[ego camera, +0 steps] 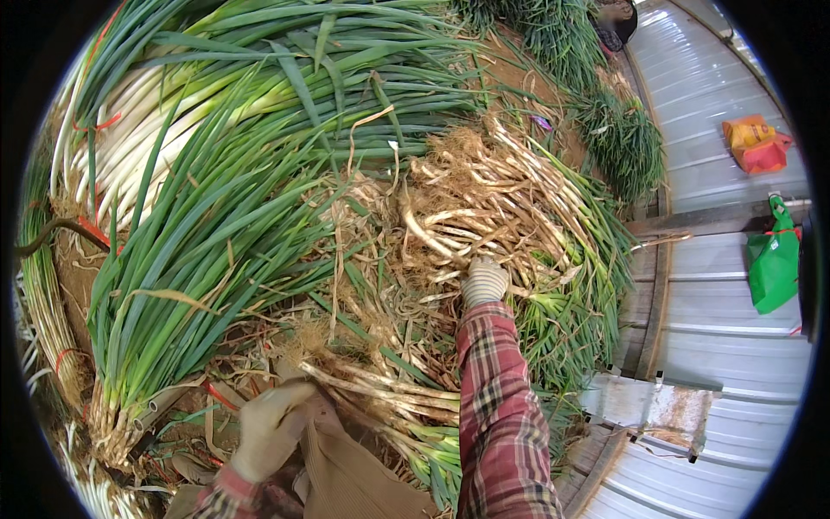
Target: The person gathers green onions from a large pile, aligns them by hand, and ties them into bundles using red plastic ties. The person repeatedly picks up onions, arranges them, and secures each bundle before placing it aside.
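Note:
My right hand (485, 282), in a striped knit glove, reaches into a heap of untrimmed green onions (519, 201) with brown, soil-stained stalks and dry roots. Its fingertips are hidden among the stalks, so a grip cannot be made out. My left hand (272, 422), gloved and blurred, is over my lap beside a brown ribbed cloth (350, 473). Whether it holds anything is unclear. Between my arms lies a smaller bunch of untrimmed green onions (402, 396), roots towards my left hand. A large leafy bunch of green onions (214, 259) leans on the left.
Cleaned green onions with white stalks (142, 136) are piled at the far left, near red ties (97, 123). Dry peelings (363, 220) litter the ground. Along the right runs a corrugated metal wall (720, 350) with a green bag (775, 266) and an orange bag (755, 144).

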Available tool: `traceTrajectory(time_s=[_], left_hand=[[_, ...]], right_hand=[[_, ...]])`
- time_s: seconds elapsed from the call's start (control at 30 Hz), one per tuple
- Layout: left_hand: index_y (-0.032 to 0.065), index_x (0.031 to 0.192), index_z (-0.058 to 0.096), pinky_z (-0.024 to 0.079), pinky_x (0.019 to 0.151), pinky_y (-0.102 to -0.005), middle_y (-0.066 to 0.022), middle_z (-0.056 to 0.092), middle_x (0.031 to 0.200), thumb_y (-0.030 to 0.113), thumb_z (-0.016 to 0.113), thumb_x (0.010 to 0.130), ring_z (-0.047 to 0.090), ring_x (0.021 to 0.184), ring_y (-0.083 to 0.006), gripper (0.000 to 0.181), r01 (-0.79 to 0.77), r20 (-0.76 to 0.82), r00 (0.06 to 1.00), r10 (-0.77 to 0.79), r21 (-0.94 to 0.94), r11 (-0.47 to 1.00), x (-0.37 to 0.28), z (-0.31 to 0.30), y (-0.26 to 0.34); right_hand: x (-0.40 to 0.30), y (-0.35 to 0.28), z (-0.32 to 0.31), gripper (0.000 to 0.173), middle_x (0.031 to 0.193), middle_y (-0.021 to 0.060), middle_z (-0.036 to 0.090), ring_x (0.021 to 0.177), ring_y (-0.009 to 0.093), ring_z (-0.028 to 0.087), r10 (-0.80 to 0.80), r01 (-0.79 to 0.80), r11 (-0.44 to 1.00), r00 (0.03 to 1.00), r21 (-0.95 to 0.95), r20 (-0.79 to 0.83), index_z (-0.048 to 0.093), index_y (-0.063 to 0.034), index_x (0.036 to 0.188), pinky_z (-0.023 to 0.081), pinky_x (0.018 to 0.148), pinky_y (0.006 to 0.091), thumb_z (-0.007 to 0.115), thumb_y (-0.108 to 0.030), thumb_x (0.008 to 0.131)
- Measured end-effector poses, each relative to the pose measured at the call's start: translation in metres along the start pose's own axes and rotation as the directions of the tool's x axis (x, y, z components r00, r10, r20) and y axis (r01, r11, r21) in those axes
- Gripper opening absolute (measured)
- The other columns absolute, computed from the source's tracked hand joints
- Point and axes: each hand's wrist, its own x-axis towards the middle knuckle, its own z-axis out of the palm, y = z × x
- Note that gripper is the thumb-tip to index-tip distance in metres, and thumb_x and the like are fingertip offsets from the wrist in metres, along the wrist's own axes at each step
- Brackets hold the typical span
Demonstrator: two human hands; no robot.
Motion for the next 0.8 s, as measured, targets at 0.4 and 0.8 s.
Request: traceTrajectory(time_s=[0.4,0.8], left_hand=[[0.0001,0.114,0.059,0.052,0.092,-0.0465,-0.0125,0.066,0.101,0.03,0.065,0.092,0.065,0.096,-0.0298,0.038,0.318,0.243,0.934,-0.261,-0.9,0.299,0.116,0.106,0.008],[0.0031,0.12,0.059,0.045,0.089,-0.0331,-0.0076,0.067,0.099,0.033,0.066,0.092,0.061,0.099,-0.0157,0.042,0.612,0.54,0.786,-0.302,-0.749,0.254,0.092,0.109,0.038]], right_hand=[[-0.071,0.003,-0.057,0.027,0.083,0.01,0.066,0.072,0.019,0.063,-0.478,0.38,0.842,0.854,0.383,0.206,0.066,-0.0079,0.098,0.057,0.065,0.034,0.057,-0.033,0.092],[0.096,0.074,-0.102,0.105,0.143,0.0145,0.045,0.131,0.03,0.046,0.087,-0.077,0.993,0.989,0.093,-0.116,0.032,-0.0103,0.148,0.041,0.104,0.0465,0.08,-0.053,0.065]])
